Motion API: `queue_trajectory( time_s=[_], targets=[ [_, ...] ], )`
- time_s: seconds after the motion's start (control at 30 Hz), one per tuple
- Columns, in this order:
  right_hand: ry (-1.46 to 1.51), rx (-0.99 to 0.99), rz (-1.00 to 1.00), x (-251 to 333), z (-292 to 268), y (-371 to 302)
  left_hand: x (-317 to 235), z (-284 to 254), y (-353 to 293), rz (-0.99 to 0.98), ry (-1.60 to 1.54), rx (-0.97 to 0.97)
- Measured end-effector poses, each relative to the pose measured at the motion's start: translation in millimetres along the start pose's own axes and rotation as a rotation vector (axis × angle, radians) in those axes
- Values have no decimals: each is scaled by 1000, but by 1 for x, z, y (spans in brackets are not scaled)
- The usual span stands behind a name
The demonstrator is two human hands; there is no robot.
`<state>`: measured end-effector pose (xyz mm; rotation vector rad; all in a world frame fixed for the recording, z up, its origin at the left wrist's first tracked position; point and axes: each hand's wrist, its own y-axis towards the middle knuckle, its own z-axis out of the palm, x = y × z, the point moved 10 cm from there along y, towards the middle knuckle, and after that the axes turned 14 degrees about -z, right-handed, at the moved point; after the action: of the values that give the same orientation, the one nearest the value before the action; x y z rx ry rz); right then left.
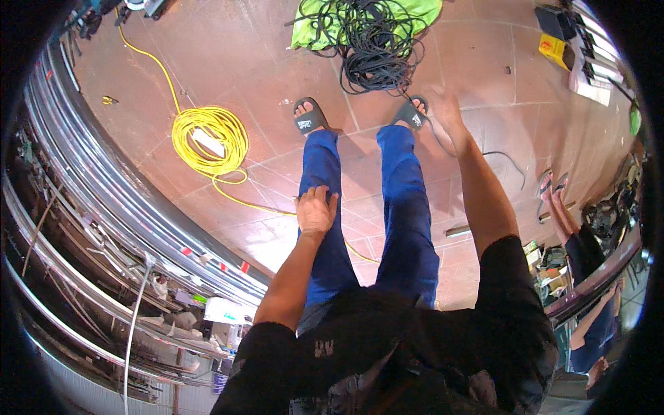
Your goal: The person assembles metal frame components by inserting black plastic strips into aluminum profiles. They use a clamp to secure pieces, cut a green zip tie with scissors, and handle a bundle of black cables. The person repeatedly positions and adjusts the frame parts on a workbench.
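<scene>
My left hand (315, 209) rests on the left leg of my blue trousers (320, 162), its fingers laid over the cloth with nothing in them. Out past my right knee, my right hand (444, 111) is smeared by motion beside my right sandal (413, 112). A black cable (508, 158) runs past that hand and trails over the floor to the right; whether the fingers grip it does not show. Ahead of my feet lies a tangled heap of black cable (377, 69), partly on a bright green cloth (311, 31).
A coil of yellow cable (232, 138) lies on the tiled floor at left, one end running beneath my legs. Long metal bars (124, 176) line the left side. A yellow box (553, 50) sits at far right. Another person's legs (559, 207) show at right.
</scene>
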<state>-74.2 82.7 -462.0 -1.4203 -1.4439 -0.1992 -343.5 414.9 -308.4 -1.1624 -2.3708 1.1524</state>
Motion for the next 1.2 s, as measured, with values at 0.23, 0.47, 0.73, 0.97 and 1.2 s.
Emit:
queue_trajectory(
  time_s=[0.23, 0.47, 0.73, 0.97, 1.2],
  targets=[
    [-248, 377, -321, 45, 142, 166, 8, 13, 6, -53, -5, -8],
    [-1008, 477, -202, -27, 164, 197, 22, 30, 10, -104, -66, 33],
    [-822, 219, -119, -78, 160, 201, 24, 44, 6, -113, -93, 73],
    [-587, -12, -255, -27, 116, 177, 21, 50, 8, -114, -51, 104],
    [-573, 79, -289, 26, 93, 178, 18, 54, 7, -115, 5, 117]
  ],
)
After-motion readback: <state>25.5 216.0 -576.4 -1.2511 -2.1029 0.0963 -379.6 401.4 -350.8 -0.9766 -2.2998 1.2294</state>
